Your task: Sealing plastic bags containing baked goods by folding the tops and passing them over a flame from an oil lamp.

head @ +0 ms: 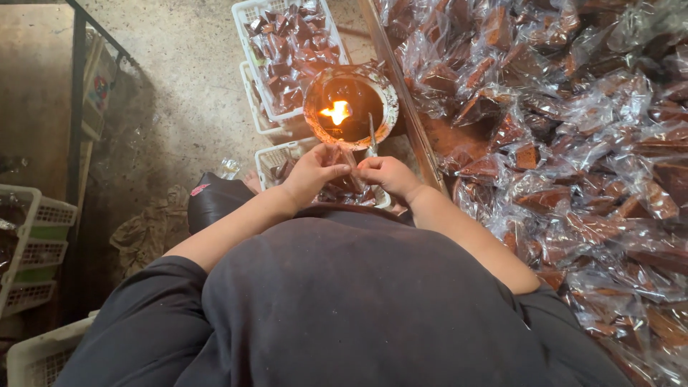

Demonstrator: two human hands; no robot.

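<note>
Rough, stained concrete floor (179, 86), dim at the left beside a dark metal frame (75, 107). White plastic baskets (287, 43) stacked on the floor straight ahead, filled with small clear packets of dark brown blocks. More empty white baskets (32, 244) at the far left, a crumpled rag (147, 229) near them. A wooden edge (401, 100) running diagonally, and to its right a desk heaped with a great pile of wrapped brown pieces (573, 129) in shiny clear film.

A round, crusted metal bowl (350, 106) resting over the baskets, a small yellow flame (337, 112) burning in its dark middle, a thin metal strip (372, 136) leaning at its near rim.

Just below the bowl, left hand (313, 172) and right hand (388, 175) brought together, fingers (337, 169) closed in a pinch on a small clear packet (353, 175) held between both hands. Packet mostly hidden by the fingertips; only a bit of crinkled film and a dark brown shape inside showing, so its exact form cannot be told. Held in the air close to the near rim of the bowl, above the nearest basket. Bare forearms, dark shirt (344, 301) filling the foreground.
</note>
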